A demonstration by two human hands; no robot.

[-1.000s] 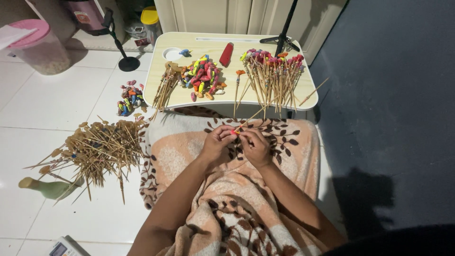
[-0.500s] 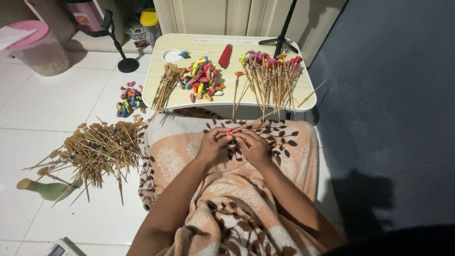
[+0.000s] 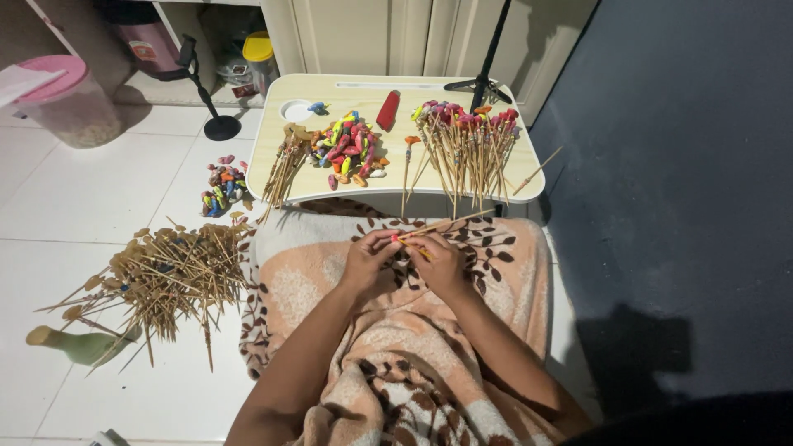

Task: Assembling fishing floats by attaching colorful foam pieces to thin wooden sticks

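Lying at the far left on the white tiled floor (image 3: 99, 206) is a pale green bottle (image 3: 78, 344) on its side, and just beside it spreads a loose heap of wooden sticks (image 3: 169, 272). Farther back stand a pink-lidded tub (image 3: 62, 103) and a small black stand (image 3: 216, 124), with a little clump of coloured balloons (image 3: 221, 188) on the tiles near the low table (image 3: 347, 186). On that pale wooden table lie, from left to right, a bundle of bare sticks (image 3: 285, 165), a pile of bright balloons (image 3: 351, 153), a red tool (image 3: 388, 110) and a fan of sticks with balloons on their tips (image 3: 467, 144).

Nearer the camera, a peach blanket with brown leaves (image 3: 314, 281) covers the person's lap. Above it the left hand (image 3: 368, 264) and the right hand (image 3: 442, 264) meet, fingertips nearly touching. Both are pinched closed on one thin stick (image 3: 442, 225), which slants up to the right toward the table edge; a small red-orange balloon (image 3: 399, 239) sits at its lower end, between the two thumbs. To the right the floor is dark blue and in shadow.
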